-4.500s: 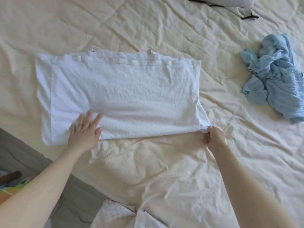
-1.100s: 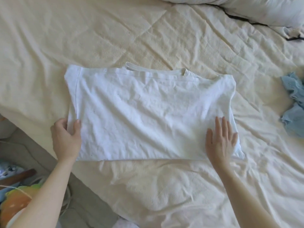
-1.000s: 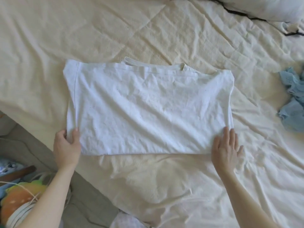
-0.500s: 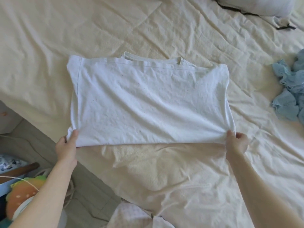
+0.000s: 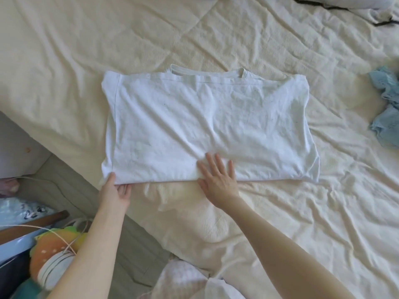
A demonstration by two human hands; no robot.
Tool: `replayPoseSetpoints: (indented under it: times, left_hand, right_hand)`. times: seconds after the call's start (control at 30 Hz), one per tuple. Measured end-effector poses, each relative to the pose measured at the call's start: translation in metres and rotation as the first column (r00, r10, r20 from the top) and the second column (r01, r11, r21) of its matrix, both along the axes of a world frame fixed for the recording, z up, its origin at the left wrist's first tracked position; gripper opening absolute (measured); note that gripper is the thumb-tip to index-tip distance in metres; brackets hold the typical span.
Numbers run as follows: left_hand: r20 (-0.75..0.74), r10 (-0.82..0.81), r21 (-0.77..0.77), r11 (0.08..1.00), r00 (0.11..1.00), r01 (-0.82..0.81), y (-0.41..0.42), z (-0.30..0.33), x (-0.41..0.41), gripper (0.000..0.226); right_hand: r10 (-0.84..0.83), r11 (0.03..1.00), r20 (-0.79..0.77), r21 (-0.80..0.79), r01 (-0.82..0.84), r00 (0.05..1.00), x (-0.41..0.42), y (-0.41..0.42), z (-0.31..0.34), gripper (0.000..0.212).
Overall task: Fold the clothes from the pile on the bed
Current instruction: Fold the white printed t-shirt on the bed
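A white T-shirt (image 5: 207,128), folded into a wide rectangle with its collar at the far edge, lies flat on the cream bedspread (image 5: 280,212). My left hand (image 5: 114,190) is at the shirt's near left corner, thumb on the fabric and fingers curled at the edge, pinching it. Flat on the middle of the near edge, my right hand (image 5: 218,178) presses down with its fingers spread. A crumpled light blue garment (image 5: 386,108) lies at the right edge of view.
Another pale garment (image 5: 194,281) lies at the bed's near edge, at the bottom of view. A pillow (image 5: 345,3) sits at the far right. Left of the bed, on the floor, are a plush toy (image 5: 54,253), cables and other items.
My right hand let go of the near right corner and slid left to lie flat on the middle of the near edge. My left hand stayed at the left corner.
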State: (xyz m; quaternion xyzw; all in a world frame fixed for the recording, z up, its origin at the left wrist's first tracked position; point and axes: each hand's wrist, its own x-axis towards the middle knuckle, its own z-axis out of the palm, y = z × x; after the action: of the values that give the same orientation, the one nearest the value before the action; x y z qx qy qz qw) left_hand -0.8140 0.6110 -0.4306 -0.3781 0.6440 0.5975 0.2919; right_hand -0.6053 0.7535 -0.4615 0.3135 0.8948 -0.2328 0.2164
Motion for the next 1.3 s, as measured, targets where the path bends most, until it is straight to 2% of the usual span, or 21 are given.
replayPoseSetpoints:
  times: [0.07,0.1,0.13,0.2,0.27,0.37,0.43,0.47,0.5,0.53,0.57,0.6,0.63,0.67,0.77,0.83,0.9,1.0,1.1,1.2,1.3]
  left_hand:
    - [-0.191,-0.025,-0.037,0.999,0.981,0.018,0.011,0.013,0.007,0.012]
    - [-0.296,-0.060,-0.051,0.998,0.953,0.047,0.019,0.023,0.012,0.010]
    - [-0.395,-0.121,-0.073,0.992,0.911,0.100,0.029,0.034,0.018,0.012]
    - [-0.579,-0.324,-0.210,0.946,0.749,0.247,0.056,0.057,0.031,0.019]
    - [-0.694,-0.528,-0.365,0.844,0.489,0.393,0.092,0.080,0.054,0.022]
    - [-0.745,-0.644,-0.450,0.676,0.172,0.584,0.155,0.098,0.114,0.014]
    - [-0.735,-0.678,-0.480,0.503,-0.017,0.718,0.190,0.099,0.163,0.010]
    - [-0.713,-0.692,-0.486,0.375,-0.110,0.790,0.203,0.095,0.188,0.006]
    - [-0.663,-0.712,-0.515,0.209,-0.232,0.831,0.211,0.087,0.210,0.016]
    - [-0.567,-0.713,-0.591,0.003,-0.413,0.806,0.215,0.074,0.229,0.030]
    - [-0.421,-0.687,-0.674,-0.199,-0.592,0.711,0.215,0.059,0.244,0.041]
    - [-0.265,-0.650,-0.729,-0.349,-0.712,0.590,0.211,0.043,0.253,0.050]
    - [-0.153,-0.635,-0.755,-0.419,-0.757,0.504,0.204,0.030,0.256,0.055]
    - [-0.083,-0.646,-0.776,-0.435,-0.758,0.456,0.194,0.019,0.254,0.057]
    - [0.027,-0.717,-0.827,-0.408,-0.696,0.388,0.159,-0.004,0.226,0.057]
    - [0.080,-0.746,-0.833,-0.414,-0.661,0.366,0.139,-0.012,0.198,0.057]
    - [0.038,-0.743,-0.862,-0.362,-0.668,0.353,0.121,-0.013,0.178,0.055]
    - [-0.061,-0.687,-0.921,-0.240,-0.724,0.306,0.099,-0.014,0.165,0.046]
    - [-0.030,-0.658,-0.930,-0.258,-0.752,0.262,0.090,-0.018,0.164,0.040]
    - [0.021,-0.651,-0.923,-0.304,-0.759,0.236,0.092,-0.021,0.162,0.058]
    - [-0.015,-0.615,-0.950,-0.236,-0.789,0.202,0.105,-0.026,0.155,0.041]
  right_hand:
    - [-0.071,0.990,-0.021,-0.125,0.068,0.997,-0.005,0.004,-0.003,0.051]
    - [-0.179,0.956,-0.065,-0.245,0.158,0.982,-0.006,0.007,0.002,0.049]
    - [-0.357,0.864,-0.096,-0.412,0.289,0.929,-0.006,0.013,0.011,0.047]
    - [-0.725,0.498,-0.036,-0.717,0.488,0.688,0.001,0.028,0.032,0.044]
    - [-0.893,0.175,0.079,-0.847,0.503,0.444,0.021,0.044,0.055,0.041]
    - [-0.981,-0.109,0.159,-0.925,0.365,0.110,0.066,0.078,0.077,0.038]
    - [-0.977,-0.212,0.196,-0.939,0.270,-0.085,0.099,0.105,0.083,0.043]
    - [-0.969,-0.231,0.199,-0.941,0.246,-0.146,0.116,0.118,0.084,0.047]
    - [-0.965,-0.237,0.200,-0.943,0.232,-0.172,0.131,0.130,0.084,0.052]
    - [-0.968,-0.229,0.192,-0.942,0.246,-0.164,0.144,0.139,0.082,0.055]
    - [-0.975,-0.212,0.182,-0.937,0.278,-0.130,0.153,0.145,0.079,0.055]
    - [-0.980,-0.195,0.169,-0.917,0.347,-0.105,0.159,0.149,0.074,0.050]
    - [-0.982,-0.190,0.162,-0.883,0.428,-0.101,0.163,0.151,0.068,0.042]
    - [-0.982,-0.189,0.146,-0.829,0.526,-0.123,0.167,0.152,0.061,0.033]
    - [-0.982,-0.187,0.107,-0.697,0.692,-0.158,0.172,0.155,0.041,0.005]
    - [-0.985,-0.166,0.078,-0.692,0.703,-0.155,0.174,0.155,0.033,0.008]
    - [-0.987,-0.128,0.010,-0.646,0.753,-0.160,0.178,0.149,0.027,0.003]
    - [-0.992,-0.032,-0.090,-0.515,0.857,-0.092,0.188,0.139,0.021,0.009]
    - [-0.989,-0.140,0.044,-0.574,0.807,-0.140,0.198,0.136,0.016,0.013]
    - [-0.956,-0.291,0.224,-0.657,0.695,-0.189,0.203,0.143,0.014,0.006]
    - [-0.939,-0.334,0.305,-0.690,0.642,-0.160,0.203,0.149,0.013,0.011]
